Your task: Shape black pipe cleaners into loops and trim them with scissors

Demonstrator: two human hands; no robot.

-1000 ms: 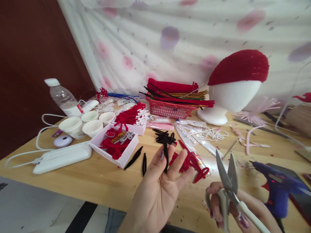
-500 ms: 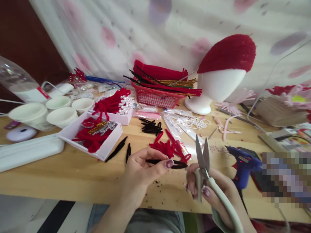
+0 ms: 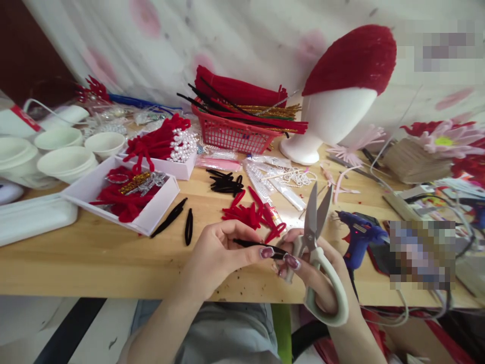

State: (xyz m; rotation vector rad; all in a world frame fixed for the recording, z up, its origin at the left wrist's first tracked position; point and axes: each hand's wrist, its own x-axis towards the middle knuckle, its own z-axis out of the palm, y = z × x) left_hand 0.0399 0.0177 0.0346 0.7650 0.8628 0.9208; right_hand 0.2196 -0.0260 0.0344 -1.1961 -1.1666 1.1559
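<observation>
My left hand pinches a narrow black pipe-cleaner loop between thumb and fingers, above the table's front part. The loop's right end meets the thumb and fingertips of my right hand. That hand also carries light grey-handled scissors, blades parted and pointing up, away from the loop. Just beyond my hands lies a pile of red pipe-cleaner loops. Behind it is a heap of black loops. Two loose black pieces, one a black loop, rest left of my left hand.
A white box of red and glittery pieces stands left, near paper cups. At the back are a red basket of pipe cleaners and a white head form with a red cap. A blue glue gun stands right.
My right hand has come left and its thumb now meets the black loop's end. The scissors have turned in that hand, their handle swinging inward. The whole view has shifted somewhat.
</observation>
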